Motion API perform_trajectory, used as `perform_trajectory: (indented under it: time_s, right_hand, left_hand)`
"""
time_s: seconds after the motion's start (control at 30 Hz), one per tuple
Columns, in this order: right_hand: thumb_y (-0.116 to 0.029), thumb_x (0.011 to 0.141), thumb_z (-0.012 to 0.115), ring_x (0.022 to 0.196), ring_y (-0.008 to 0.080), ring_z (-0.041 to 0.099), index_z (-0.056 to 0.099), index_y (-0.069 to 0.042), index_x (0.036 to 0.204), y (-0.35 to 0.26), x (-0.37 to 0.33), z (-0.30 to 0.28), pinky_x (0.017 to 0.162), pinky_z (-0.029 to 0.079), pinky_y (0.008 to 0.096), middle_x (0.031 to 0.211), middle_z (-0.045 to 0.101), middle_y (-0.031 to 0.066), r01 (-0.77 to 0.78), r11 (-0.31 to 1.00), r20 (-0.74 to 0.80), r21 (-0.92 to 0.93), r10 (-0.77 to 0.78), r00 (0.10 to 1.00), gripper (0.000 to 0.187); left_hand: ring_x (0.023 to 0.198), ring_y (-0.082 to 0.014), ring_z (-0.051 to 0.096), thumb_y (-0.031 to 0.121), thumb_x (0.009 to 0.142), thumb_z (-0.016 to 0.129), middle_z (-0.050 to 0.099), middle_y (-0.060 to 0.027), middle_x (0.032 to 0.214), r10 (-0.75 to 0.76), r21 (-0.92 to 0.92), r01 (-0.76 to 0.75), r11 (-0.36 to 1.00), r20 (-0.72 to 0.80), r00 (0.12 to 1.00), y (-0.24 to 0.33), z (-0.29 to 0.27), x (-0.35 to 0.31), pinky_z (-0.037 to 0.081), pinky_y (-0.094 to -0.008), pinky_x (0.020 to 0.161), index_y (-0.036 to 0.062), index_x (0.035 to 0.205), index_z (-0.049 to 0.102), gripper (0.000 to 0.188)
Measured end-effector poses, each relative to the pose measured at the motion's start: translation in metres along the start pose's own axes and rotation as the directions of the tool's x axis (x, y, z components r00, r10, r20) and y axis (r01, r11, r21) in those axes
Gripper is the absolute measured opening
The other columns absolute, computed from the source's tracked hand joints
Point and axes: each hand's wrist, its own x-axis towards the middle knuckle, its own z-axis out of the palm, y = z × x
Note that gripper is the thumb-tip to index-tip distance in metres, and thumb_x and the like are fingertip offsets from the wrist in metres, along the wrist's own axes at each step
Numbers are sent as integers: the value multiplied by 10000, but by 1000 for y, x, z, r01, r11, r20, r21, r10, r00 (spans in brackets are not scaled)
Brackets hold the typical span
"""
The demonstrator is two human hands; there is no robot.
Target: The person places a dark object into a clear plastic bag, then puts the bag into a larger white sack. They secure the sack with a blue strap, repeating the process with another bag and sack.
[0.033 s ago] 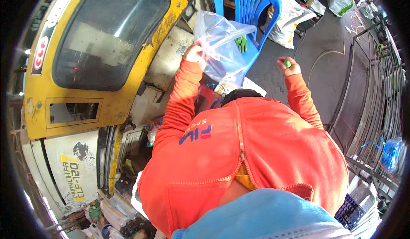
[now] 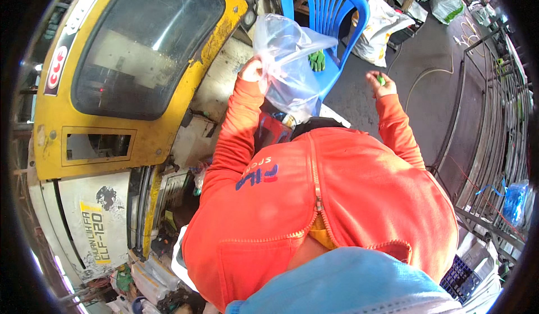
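Observation:
My left hand (image 2: pixel 254 71) is closed on the gathered edge of a clear plastic bag (image 2: pixel 289 69), which hangs open and crumpled in front of a blue plastic chair (image 2: pixel 349 3). Through and beside the bag, a green glove (image 2: pixel 316 60) is visible on the chair's seat. Away to the right, my right hand (image 2: pixel 384 88) is raised with its fingers curled around a small bright green piece (image 2: pixel 380 80); its exact kind is too small to make out. The bag's contents, if any, are hard to tell from the glare.
A yellow machine door with a dark window (image 2: pixel 151 39) fills the left side. Behind the chair stands a stuffed white sack (image 2: pixel 377 30). Metal rods and a frame (image 2: pixel 488 140) run along the right, and a hose (image 2: pixel 435 69) lies on the dark floor. A red stool (image 2: pixel 273 130) sits below the bag.
Very little differs. The bag and my left hand sit slightly further left, and my right hand has shifted a touch to the right.

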Motion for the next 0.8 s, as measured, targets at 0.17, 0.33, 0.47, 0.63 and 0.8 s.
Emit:
perform_trajectory:
  time_s: [0.17,0.33,0.47,0.63,0.8]
  right_hand:
    - [-505,740,521,395,70,343,524,-60,1084,-35,11,9,390,296,207,825,607,22,37,909,418,415,-227,880,562]
    - [-524,773,447,409,72,325,300,-17,1258,-58,6,40,401,327,204,1217,424,106,-75,837,732,543,-427,530,717]
    - [-411,822,461,416,76,325,307,-44,1251,-75,-2,59,408,333,212,1138,467,93,-159,856,660,492,-248,709,585]
    - [-219,740,635,432,38,331,469,-77,1145,-116,-10,60,403,293,188,692,487,-37,433,824,295,364,-543,786,460]
    - [-214,667,695,948,206,522,549,-66,1039,-158,-8,57,821,406,298,998,556,90,952,305,434,28,-862,263,426]
  left_hand:
    - [537,-170,426,305,776,506,415,-28,606,-141,-483,358,799,428,893,40,25,17,420,-361,587,95,681,437,240]
    - [477,-131,394,263,759,554,349,12,529,-67,-589,335,736,429,901,43,40,18,377,-264,456,127,649,400,233]
    - [470,-125,361,236,759,554,322,18,529,-102,-673,337,658,364,926,41,49,3,349,-252,434,137,639,367,244]
    - [502,-143,367,232,754,561,325,-4,555,-185,-686,377,623,339,922,34,46,-5,365,-261,450,125,650,365,246]
    - [575,-199,489,234,793,445,505,-74,721,-328,-580,528,621,420,847,9,26,2,395,-293,421,43,900,489,224]
